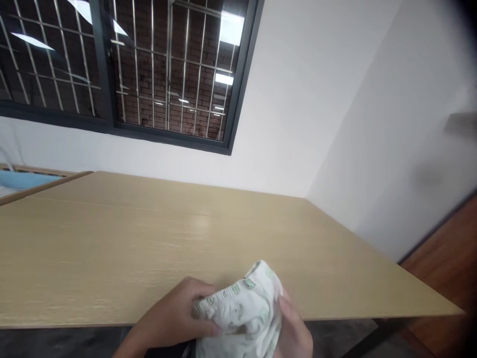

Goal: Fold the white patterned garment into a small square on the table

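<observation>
Between my two hands, a small pair of white pants (244, 313) with green and grey prints is held up at the table's near edge. Its gathered elastic waistband faces up and to the left, and the cloth hangs down past the bottom of the view. My left hand (186, 311) pinches the left end of the waistband between thumb and fingers. On the right side, my right hand (294, 325) grips the fabric with its thumb in front; the other fingers are mostly hidden behind the cloth.
A pale wooden table (149, 238) stretches from my hands to the white wall (298, 89). Beyond it is a dark-framed window (167, 69) with metal bars. A wood-edged container with something blue (30, 179) stands at the far left. Reddish-brown wood (447, 263) shows at right.
</observation>
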`<action>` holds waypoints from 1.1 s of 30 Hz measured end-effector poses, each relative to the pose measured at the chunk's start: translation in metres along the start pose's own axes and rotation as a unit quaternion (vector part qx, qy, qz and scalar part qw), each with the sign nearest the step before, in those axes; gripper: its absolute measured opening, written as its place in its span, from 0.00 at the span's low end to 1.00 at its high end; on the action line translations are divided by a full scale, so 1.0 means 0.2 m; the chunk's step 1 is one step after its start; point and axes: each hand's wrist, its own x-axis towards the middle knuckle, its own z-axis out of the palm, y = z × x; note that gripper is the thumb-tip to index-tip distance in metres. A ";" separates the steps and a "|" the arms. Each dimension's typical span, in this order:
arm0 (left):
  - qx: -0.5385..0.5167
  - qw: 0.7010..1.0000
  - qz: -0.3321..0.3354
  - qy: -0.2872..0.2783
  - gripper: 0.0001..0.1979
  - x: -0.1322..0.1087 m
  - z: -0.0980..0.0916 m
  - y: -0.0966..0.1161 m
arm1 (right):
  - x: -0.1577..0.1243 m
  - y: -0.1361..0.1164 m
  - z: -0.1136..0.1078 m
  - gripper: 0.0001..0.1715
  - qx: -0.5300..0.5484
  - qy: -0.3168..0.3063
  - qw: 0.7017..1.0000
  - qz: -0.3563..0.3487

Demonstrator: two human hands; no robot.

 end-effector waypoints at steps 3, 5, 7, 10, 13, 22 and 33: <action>-0.001 0.998 -0.039 0.046 0.17 -0.02 -0.09 0.03 | 0.03 -0.09 -0.07 0.26 -0.061 0.004 0.998 0.003; -0.043 0.996 -0.038 0.068 0.16 -0.06 -0.17 0.04 | 0.05 -0.17 -0.11 0.25 -0.164 -0.055 0.984 -0.036; -0.114 0.988 -0.022 0.097 0.16 -0.09 -0.25 0.04 | 0.06 -0.23 -0.12 0.28 -0.245 -0.095 0.962 -0.074; -0.204 0.964 0.002 0.169 0.17 -0.11 -0.32 0.04 | 0.07 -0.30 -0.10 0.19 -0.272 -0.087 0.955 -0.076; -0.216 0.956 0.023 0.197 0.14 -0.09 -0.34 0.05 | 0.06 -0.32 -0.05 0.18 -0.293 -0.096 0.947 -0.092; -0.171 0.964 0.029 0.202 0.17 -0.05 -0.34 0.14 | 0.06 -0.27 0.02 0.18 -0.344 -0.144 0.918 -0.134; -0.112 0.990 0.051 0.069 0.25 -0.05 -0.29 0.24 | 0.02 -0.13 0.14 0.25 -0.375 -0.209 0.902 0.050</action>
